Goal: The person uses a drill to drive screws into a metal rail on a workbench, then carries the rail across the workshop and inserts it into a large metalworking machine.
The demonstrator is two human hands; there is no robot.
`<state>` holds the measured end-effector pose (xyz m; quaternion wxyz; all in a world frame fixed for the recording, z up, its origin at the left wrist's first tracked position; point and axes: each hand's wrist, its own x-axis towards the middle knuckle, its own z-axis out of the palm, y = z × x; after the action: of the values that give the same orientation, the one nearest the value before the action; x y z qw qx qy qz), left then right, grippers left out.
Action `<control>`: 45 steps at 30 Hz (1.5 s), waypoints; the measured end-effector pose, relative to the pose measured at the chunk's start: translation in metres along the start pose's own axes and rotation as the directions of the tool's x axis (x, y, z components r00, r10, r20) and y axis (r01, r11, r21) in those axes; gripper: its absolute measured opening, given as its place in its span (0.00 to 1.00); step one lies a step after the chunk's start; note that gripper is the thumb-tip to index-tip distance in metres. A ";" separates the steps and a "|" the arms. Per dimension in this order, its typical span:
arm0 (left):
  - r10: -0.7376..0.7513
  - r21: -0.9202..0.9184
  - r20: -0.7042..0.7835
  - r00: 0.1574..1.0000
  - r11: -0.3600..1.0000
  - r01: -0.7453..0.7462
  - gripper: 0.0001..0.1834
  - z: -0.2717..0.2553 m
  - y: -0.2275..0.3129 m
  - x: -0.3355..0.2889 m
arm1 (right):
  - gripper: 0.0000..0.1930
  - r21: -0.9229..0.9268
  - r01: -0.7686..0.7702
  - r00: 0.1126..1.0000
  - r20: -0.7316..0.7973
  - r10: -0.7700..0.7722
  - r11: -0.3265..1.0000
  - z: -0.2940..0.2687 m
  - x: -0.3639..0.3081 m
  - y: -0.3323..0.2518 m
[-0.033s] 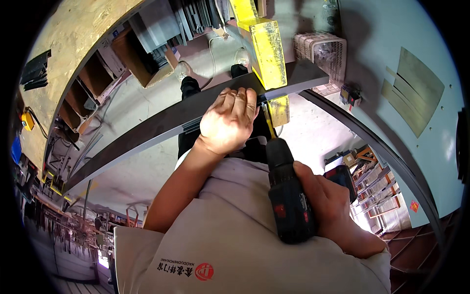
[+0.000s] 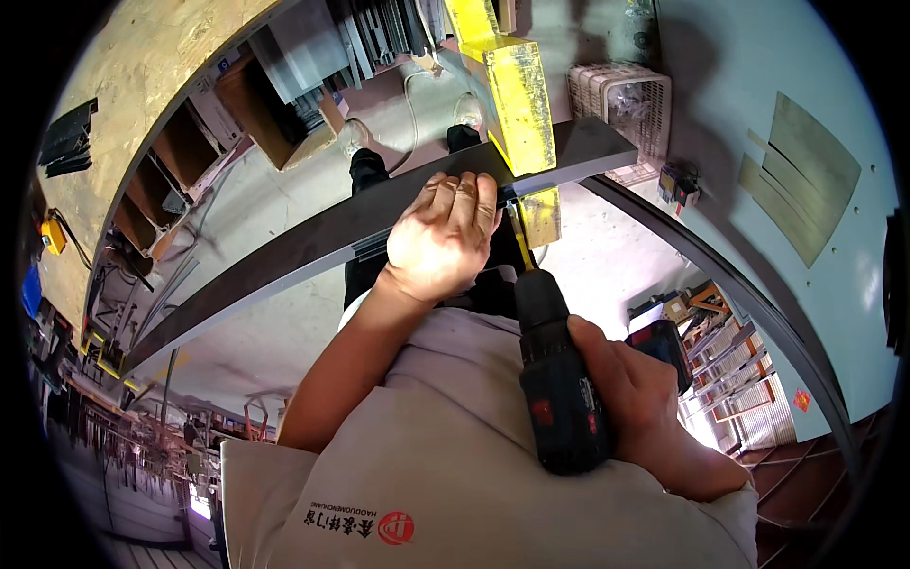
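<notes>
My left hand (image 2: 439,237) is closed over the near edge of a long dark grey metal profile (image 2: 284,235), its fingers folded across the top. My right hand (image 2: 630,384) grips a dark cordless drill (image 2: 559,389) with its battery out to the right. From the drill's chuck a slim gold-coloured bit (image 2: 522,237) reaches to the near side of the profile, just right of my left fingers. Whether the tip has entered the metal I cannot tell. The profile runs across a yellow, scuffed support (image 2: 521,104).
A curved-looking wooden board table (image 2: 190,47) spans the upper left, with boxes of dark profiles (image 2: 265,104) under it. A white plastic crate (image 2: 621,109) stands beyond the profile's right end. At right is a pale panel (image 2: 720,57) with a dark edge.
</notes>
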<state>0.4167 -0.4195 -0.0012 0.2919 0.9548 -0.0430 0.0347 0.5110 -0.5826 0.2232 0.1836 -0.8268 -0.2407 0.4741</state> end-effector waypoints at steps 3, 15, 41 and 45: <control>-0.019 -0.021 0.027 0.999 1.000 0.020 0.26 -0.004 -0.001 0.004 | 0.36 -0.023 0.026 1.000 0.004 -0.026 0.999 -0.001 -0.001 0.005; -0.032 -0.033 0.051 0.998 0.999 0.034 0.26 -0.004 0.001 0.001 | 0.36 -0.088 0.070 0.997 0.036 -0.067 0.994 -0.006 0.001 0.009; -0.027 0.094 0.050 0.998 0.995 0.023 0.23 -0.006 0.008 -0.003 | 0.41 -0.119 0.129 0.991 0.058 -0.123 0.984 -0.031 0.008 0.000; -0.086 0.074 0.100 0.991 0.994 0.078 0.18 -0.005 0.010 -0.004 | 0.41 -0.224 0.095 0.995 0.050 -0.086 0.970 -0.053 -0.047 -0.003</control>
<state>0.4119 -0.4246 0.0076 0.2570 0.9659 -0.0175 -0.0253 0.5357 -0.6116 0.2829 0.1050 -0.8210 -0.3341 0.4510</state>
